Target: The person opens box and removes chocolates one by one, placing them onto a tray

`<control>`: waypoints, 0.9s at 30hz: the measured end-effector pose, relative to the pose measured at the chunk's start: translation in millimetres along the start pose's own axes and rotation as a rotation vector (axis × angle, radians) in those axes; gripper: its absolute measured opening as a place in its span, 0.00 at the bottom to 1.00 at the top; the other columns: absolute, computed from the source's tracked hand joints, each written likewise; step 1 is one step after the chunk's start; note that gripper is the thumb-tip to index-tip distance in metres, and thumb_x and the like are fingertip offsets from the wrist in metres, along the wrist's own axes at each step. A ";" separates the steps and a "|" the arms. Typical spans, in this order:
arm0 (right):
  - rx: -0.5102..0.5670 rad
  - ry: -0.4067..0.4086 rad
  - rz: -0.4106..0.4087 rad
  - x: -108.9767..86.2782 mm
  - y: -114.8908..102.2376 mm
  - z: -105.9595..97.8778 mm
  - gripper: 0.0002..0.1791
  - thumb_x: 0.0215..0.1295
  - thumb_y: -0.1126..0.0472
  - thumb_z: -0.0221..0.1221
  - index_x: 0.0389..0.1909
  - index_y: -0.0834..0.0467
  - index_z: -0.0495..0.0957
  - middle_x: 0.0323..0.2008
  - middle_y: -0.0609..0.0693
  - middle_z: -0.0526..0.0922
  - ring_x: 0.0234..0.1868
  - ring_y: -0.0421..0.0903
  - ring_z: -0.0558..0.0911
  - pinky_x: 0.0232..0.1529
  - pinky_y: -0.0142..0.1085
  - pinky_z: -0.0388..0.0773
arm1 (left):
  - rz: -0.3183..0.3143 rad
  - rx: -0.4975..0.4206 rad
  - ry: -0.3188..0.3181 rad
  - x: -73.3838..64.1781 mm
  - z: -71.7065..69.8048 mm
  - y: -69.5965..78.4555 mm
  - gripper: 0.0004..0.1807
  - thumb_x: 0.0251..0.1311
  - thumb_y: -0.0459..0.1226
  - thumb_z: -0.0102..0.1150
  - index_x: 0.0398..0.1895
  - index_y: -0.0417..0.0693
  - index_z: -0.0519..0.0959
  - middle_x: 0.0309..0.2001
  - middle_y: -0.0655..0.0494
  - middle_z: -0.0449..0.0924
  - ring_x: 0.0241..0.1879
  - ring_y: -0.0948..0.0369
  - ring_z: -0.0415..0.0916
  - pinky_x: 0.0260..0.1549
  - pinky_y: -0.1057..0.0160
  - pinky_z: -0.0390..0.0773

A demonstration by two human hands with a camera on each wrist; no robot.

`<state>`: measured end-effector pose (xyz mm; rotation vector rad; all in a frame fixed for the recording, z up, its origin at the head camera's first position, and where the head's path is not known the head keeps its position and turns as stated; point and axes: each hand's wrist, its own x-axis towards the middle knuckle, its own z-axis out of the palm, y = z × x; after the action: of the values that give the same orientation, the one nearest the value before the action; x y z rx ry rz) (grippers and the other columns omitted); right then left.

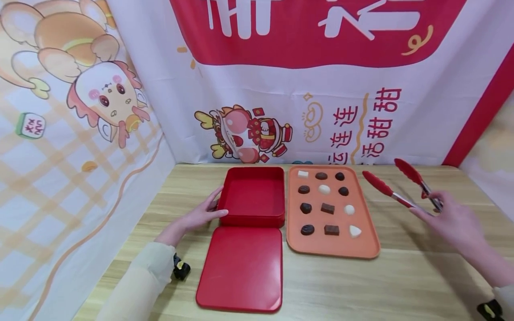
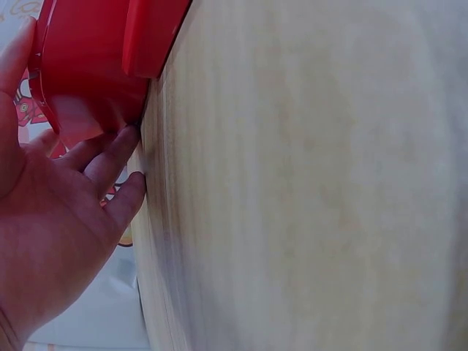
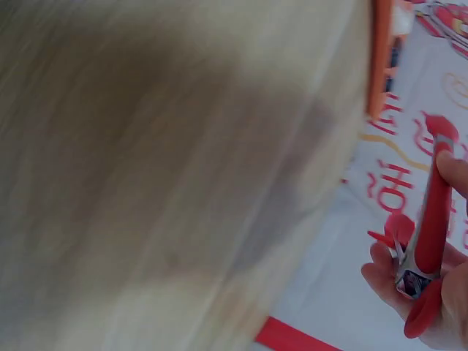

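My left hand (image 1: 202,211) rests against the left side of an uncovered red box (image 1: 254,194), thumb by its front left corner. In the left wrist view, the fingertips (image 2: 126,139) lie low along the box's wall, close to the tabletop. My right hand (image 1: 455,220) holds red-tipped metal tongs (image 1: 401,201), their arms spread apart with nothing between them, right of the orange tray (image 1: 337,248). Dark, brown and white chocolates (image 1: 327,208) sit in rows on that tray. The right wrist view shows the tongs (image 3: 433,227) gripped between thumb and fingers.
A flat red lid (image 1: 242,269) lies on the wooden table (image 1: 321,290) directly in front of the box. The tray stands close along the box's right side. Behind the table hangs a printed cloth (image 1: 249,84), and another cloth (image 1: 52,187) lines the left side.
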<state>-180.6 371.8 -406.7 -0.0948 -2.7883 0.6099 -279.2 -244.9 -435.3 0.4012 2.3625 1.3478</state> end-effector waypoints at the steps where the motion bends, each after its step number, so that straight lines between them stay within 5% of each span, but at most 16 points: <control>1: -0.002 -0.004 0.007 0.4 2.3 1.6 0.35 0.60 0.42 0.65 0.49 0.69 0.67 0.22 0.57 0.75 0.20 0.51 0.71 0.17 0.38 0.62 | -0.002 -0.003 0.001 -0.2 -0.5 0.0 0.48 0.65 0.48 0.60 0.78 0.67 0.38 0.74 0.40 0.48 0.72 0.43 0.47 0.65 0.39 0.53; 7: -0.012 -0.037 0.045 0.8 16.0 10.1 0.36 0.61 0.41 0.63 0.47 0.71 0.65 0.18 0.53 0.72 0.18 0.51 0.70 0.16 0.39 0.62 | -0.013 0.000 -0.001 0.1 -1.2 -1.7 0.48 0.65 0.48 0.60 0.78 0.70 0.38 0.74 0.42 0.48 0.72 0.43 0.48 0.65 0.38 0.54; 27: 0.056 -0.138 0.154 8.2 27.1 23.5 0.41 0.60 0.38 0.62 0.50 0.72 0.62 0.26 0.59 0.72 0.22 0.51 0.70 0.18 0.38 0.64 | -0.001 -0.012 -0.010 -0.7 -0.4 0.8 0.47 0.65 0.48 0.59 0.78 0.71 0.38 0.75 0.42 0.46 0.72 0.43 0.46 0.64 0.36 0.53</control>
<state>-195.1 388.1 -436.3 -0.2669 -2.9134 0.7582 -278.7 -245.1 -434.3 0.4020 2.3455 1.3558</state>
